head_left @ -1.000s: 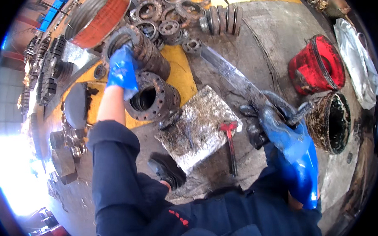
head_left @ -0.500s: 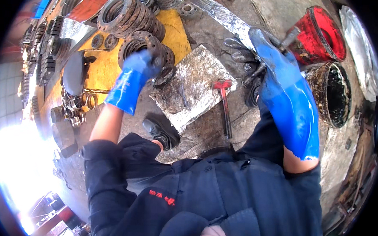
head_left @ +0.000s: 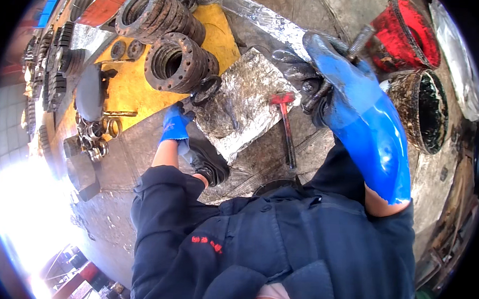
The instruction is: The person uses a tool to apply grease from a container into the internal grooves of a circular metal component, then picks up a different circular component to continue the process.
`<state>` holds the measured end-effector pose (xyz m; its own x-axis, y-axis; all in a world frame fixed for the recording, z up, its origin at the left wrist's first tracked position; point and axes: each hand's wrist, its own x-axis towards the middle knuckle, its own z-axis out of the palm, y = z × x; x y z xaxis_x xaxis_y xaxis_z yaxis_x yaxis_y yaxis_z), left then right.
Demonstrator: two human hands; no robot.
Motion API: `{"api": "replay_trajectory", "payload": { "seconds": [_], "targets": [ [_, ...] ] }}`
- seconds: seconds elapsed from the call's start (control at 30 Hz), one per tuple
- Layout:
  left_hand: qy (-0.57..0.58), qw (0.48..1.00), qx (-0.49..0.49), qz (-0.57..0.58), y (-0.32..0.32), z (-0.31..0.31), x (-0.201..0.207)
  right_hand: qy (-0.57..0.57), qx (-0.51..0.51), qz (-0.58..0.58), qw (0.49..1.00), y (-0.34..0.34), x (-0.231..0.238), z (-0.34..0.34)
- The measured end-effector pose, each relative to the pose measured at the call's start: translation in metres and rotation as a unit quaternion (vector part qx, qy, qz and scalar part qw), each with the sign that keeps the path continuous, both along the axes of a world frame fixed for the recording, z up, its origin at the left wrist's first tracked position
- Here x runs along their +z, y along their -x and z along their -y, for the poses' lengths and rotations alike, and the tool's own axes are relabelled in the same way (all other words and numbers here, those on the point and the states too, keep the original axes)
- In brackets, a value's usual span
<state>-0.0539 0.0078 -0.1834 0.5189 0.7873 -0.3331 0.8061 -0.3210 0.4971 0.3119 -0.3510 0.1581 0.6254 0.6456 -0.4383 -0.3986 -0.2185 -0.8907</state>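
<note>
My right hand (head_left: 336,68), in a blue rubber glove, is closed around a threaded bolt (head_left: 360,43) whose end sticks up past the fingers. A dark metal part below that hand is partly hidden. My left hand (head_left: 175,123), also gloved in blue, hangs low near my shoe, below a stack of rusty flange rings (head_left: 171,63); its fingers are too dark and small to read. A black ring (head_left: 205,90) leans between that stack and a dirty foil-like sheet (head_left: 239,104). A red-headed hammer (head_left: 286,122) lies across the sheet's right edge.
Another flange stack (head_left: 149,14) stands on a yellow plate (head_left: 220,34) at the far left. To the right are a red bucket (head_left: 391,36) and a grimy open drum (head_left: 407,108). Small metal rings (head_left: 93,132) lie at the left; a clear plastic strip (head_left: 266,17) stretches across the back.
My left hand has come away from the near flange stack, moving down toward my shoe, and the stack's front face now shows. My right hand still grips the bolt, shifted only slightly.
</note>
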Motion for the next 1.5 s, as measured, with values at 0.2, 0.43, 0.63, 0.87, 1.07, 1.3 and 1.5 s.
{"api": "replay_trajectory", "payload": {
  "seconds": [0.2,0.43,0.63,0.87,1.07,1.3,1.5],
  "targets": [
    [-0.050,0.996,-0.055,0.038,-0.029,0.003,-0.037,0.039,-0.017,-0.004,0.999,0.008,0.005,0.009],
    [0.236,0.936,0.144,0.220,0.009,-0.028,-0.120,0.048,0.003,-0.032,0.998,0.007,0.002,0.009],
    [-0.076,0.990,-0.116,-0.007,-0.063,0.021,0.009,0.030,0.004,-0.010,1.000,0.011,0.000,0.009],
    [0.317,0.936,-0.026,0.151,-0.096,0.067,0.160,0.030,0.105,0.062,0.992,0.008,-0.006,-0.006],
    [0.268,0.931,0.034,0.244,-0.089,0.107,0.294,0.019,0.213,0.178,0.960,0.056,0.027,-0.027],
    [0.247,0.904,0.015,0.348,-0.079,0.108,0.324,-0.048,0.322,0.615,0.718,0.108,0.003,-0.013],
    [0.222,0.908,-0.014,0.355,-0.077,0.093,0.305,-0.029,0.313,0.598,0.737,0.099,-0.007,-0.021]
  ]
}}
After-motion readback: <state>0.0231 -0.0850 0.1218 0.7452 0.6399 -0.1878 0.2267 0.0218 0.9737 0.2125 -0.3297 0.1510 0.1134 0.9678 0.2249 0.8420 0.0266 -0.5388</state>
